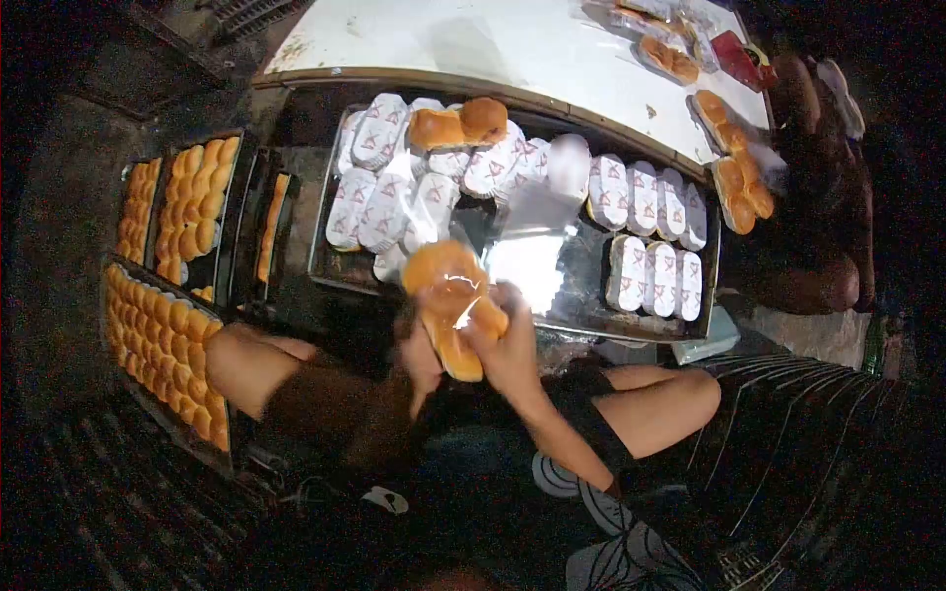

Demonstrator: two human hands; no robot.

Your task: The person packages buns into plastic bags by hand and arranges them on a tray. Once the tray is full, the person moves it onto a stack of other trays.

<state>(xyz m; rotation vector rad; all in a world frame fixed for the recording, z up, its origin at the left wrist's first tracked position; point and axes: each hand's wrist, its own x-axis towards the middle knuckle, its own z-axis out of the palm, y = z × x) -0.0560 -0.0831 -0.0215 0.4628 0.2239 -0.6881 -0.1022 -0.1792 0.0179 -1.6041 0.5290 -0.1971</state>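
Both my hands hold golden-brown bread buns (448, 335) in front of my body, over the near edge of a dark tray. My left hand (422, 353) grips them from the left side, its fingers partly hidden and blurred. From the right, my right hand (509, 345) closes round them with the thumb on top. Bright glints on the buns look like clear plastic, and a shiny clear plastic sheet or bag (532, 222) shows just beyond them. In the dark tray (473, 219) lie several oblong packs (611, 187) with white printed paper, and a pair of buns (458, 125) rests on some of them.
Trays of browned buns (163, 340) stand at the left. Beyond the dark tray is a white tabletop (414, 39), with bagged buns (670, 57) and a red packet (741, 61) at its far right. More buns (741, 192) overhang the tray's right side, near another person's limbs (823, 281).
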